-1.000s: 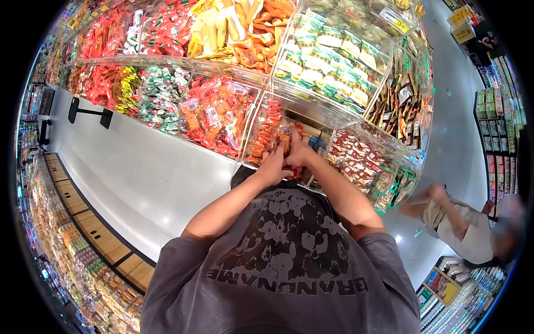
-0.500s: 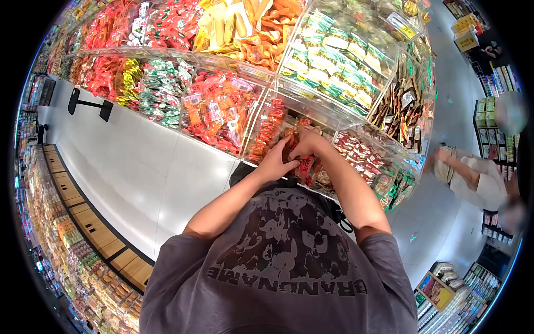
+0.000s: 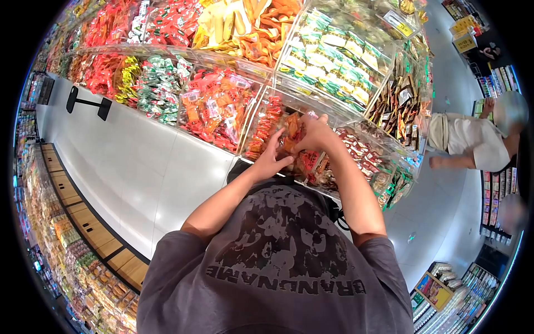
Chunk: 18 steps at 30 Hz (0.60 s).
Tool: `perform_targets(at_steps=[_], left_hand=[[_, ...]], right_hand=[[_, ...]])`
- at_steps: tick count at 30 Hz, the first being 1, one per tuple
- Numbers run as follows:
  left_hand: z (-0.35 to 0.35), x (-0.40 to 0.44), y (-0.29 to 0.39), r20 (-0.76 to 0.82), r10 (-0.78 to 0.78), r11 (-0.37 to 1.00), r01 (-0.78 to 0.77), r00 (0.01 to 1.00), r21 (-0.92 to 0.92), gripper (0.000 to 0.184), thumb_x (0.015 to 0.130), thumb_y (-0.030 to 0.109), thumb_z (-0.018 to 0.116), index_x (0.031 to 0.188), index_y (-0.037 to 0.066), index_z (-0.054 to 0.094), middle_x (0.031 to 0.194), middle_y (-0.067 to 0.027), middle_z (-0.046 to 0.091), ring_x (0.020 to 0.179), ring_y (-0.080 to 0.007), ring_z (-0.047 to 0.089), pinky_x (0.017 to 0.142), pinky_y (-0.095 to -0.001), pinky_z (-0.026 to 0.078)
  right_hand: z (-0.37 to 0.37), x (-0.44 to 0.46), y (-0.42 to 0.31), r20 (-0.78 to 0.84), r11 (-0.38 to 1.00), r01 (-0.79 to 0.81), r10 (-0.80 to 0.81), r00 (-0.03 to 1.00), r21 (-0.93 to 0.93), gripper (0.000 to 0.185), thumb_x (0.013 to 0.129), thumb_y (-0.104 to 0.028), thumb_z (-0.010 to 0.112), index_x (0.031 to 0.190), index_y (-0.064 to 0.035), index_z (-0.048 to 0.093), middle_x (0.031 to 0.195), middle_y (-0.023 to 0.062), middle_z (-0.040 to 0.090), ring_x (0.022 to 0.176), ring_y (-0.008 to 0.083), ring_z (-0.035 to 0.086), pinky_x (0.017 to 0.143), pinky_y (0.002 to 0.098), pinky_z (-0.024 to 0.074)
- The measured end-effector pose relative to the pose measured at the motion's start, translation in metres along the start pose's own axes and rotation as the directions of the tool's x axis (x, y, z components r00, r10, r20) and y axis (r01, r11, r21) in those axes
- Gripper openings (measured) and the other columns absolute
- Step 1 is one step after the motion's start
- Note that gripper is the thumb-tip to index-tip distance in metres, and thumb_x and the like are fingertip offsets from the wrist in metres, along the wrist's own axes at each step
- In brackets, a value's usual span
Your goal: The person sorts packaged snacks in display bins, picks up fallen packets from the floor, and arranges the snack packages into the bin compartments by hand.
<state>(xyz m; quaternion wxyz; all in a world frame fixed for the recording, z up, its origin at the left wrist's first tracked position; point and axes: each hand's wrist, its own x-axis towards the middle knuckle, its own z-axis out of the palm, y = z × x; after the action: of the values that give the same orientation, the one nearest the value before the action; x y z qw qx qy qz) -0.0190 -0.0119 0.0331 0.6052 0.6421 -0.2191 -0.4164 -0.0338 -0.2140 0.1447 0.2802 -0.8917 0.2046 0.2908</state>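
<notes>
My left hand (image 3: pixel 271 160) is over the front edge of a clear bin, thumb and fingers spread, beside red and orange packets (image 3: pixel 306 162). My right hand (image 3: pixel 316 135) reaches into the same bin from the right, its fingers curled around red-orange packets (image 3: pixel 293 127) at the back. How many it holds is hidden. A row of small red packets (image 3: pixel 266 128) stands to the left of my hands. Dark red and white packets (image 3: pixel 360 151) lie in the compartment to the right, partly behind my right forearm.
Clear bins of red packets (image 3: pixel 214 108), green-and-white packets (image 3: pixel 334 53) and yellow-orange packets (image 3: pixel 236 25) surround the spot. A person (image 3: pixel 473 139) is in the aisle at the right. Wooden cabinets (image 3: pixel 92 225) line the left aisle, and a framed sign (image 3: pixel 434 290) stands lower right.
My hands have moved apart, and the left one has opened. More packets now cover the bin's formerly bare brown back part. The person at the right has moved up in the view.
</notes>
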Motion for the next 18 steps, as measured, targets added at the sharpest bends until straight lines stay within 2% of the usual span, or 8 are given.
perform_targets(at_steps=[2,4,6,10,12,13,15,18], left_hand=[[0.002,-0.001,0.006,0.006,-0.021,0.997,0.021,1.0,-0.077,0.086,0.092,0.005,0.061,0.16,0.012,0.009,0.152,-0.0189,0.038,0.139,-0.0252,0.04,0.113,-0.0393,0.035],[0.003,-0.001,0.006,0.017,-0.046,0.987,0.048,0.999,-0.155,0.085,0.09,0.002,0.057,0.16,0.012,0.01,0.151,-0.0188,0.038,0.139,-0.0246,0.04,0.112,-0.0384,0.036],[0.0,0.002,0.005,0.05,-0.193,0.977,0.197,0.98,-0.084,0.084,0.087,0.0,0.052,0.16,0.011,0.012,0.151,-0.0196,0.038,0.141,-0.0266,0.039,0.111,-0.036,0.036],[0.006,0.01,0.0,-0.007,-0.12,0.993,0.12,0.993,-0.006,0.087,0.082,0.001,0.057,0.158,0.006,0.015,0.144,-0.0199,0.044,0.127,-0.0256,0.051,0.107,-0.0357,0.04],[0.008,0.017,-0.003,-0.027,0.143,0.907,-0.12,0.989,0.403,0.088,0.08,0.004,0.064,0.155,0.001,0.019,0.144,-0.0241,0.042,0.132,-0.0341,0.048,0.109,-0.0396,0.04],[0.01,0.019,-0.003,-0.045,0.15,0.91,-0.121,0.988,0.396,0.088,0.08,0.004,0.064,0.155,0.001,0.019,0.144,-0.0241,0.042,0.132,-0.0341,0.048,0.109,-0.0396,0.04],[0.014,0.024,-0.005,-0.043,0.087,0.787,-0.042,0.995,0.615,0.092,0.081,0.014,0.074,0.154,-0.002,0.02,0.148,-0.0298,0.036,0.137,-0.0427,0.041,0.111,-0.0443,0.039],[0.024,0.033,-0.009,-0.092,0.036,0.746,0.035,0.995,0.665,0.092,0.078,0.016,0.076,0.151,-0.003,0.023,0.144,-0.0279,0.036,0.134,-0.0461,0.04,0.11,-0.049,0.038]], right_hand=[[-0.001,-0.002,0.005,-0.052,0.999,-0.009,0.012,0.999,0.053,0.099,0.054,-0.037,0.091,0.14,-0.0042,0.052,0.135,0.043,0.047,0.114,0.0466,0.061,0.1,0.0406,0.0508],[0.0,-0.001,0.008,-0.099,0.997,0.001,0.006,0.995,0.072,0.107,0.054,-0.033,0.094,0.144,-0.0032,0.045,0.141,0.0398,0.033,0.116,0.0474,0.059,0.099,0.0403,0.0516],[-0.005,-0.012,0.009,-0.123,0.994,0.016,-0.003,0.992,0.111,0.104,0.054,-0.033,0.094,0.142,-0.0043,0.048,0.138,0.0374,0.036,0.113,0.0469,0.06,0.097,0.0406,0.0522],[-0.014,-0.046,0.006,-0.237,0.969,0.093,-0.037,0.971,0.23,0.09,0.056,-0.027,0.094,0.134,-0.0085,0.053,0.124,0.0288,0.042,0.106,0.0436,0.061,0.093,0.0406,0.0531],[-0.015,-0.06,0.012,-0.271,0.962,0.092,-0.02,0.962,0.258,0.087,0.056,-0.024,0.094,0.132,-0.0101,0.055,0.121,0.026,0.043,0.104,0.0411,0.06,0.091,0.0407,0.0535],[-0.015,-0.067,0.015,-0.3,0.952,0.091,0.001,0.954,0.293,0.084,0.056,-0.021,0.095,0.131,-0.0117,0.056,0.117,0.0232,0.043,0.102,0.0385,0.06,0.089,0.0409,0.0539],[-0.014,-0.083,0.029,-0.348,0.954,0.098,0.007,0.937,0.283,0.083,0.056,-0.018,0.095,0.129,-0.0113,0.056,0.118,0.0228,0.042,0.099,0.0379,0.061,0.089,0.0408,0.0535],[-0.014,-0.112,0.036,-0.43,0.937,0.092,0.067,0.9,0.338,0.081,0.055,-0.015,0.095,0.127,-0.0109,0.057,0.116,0.0216,0.042,0.094,0.037,0.06,0.089,0.0404,0.0526]])
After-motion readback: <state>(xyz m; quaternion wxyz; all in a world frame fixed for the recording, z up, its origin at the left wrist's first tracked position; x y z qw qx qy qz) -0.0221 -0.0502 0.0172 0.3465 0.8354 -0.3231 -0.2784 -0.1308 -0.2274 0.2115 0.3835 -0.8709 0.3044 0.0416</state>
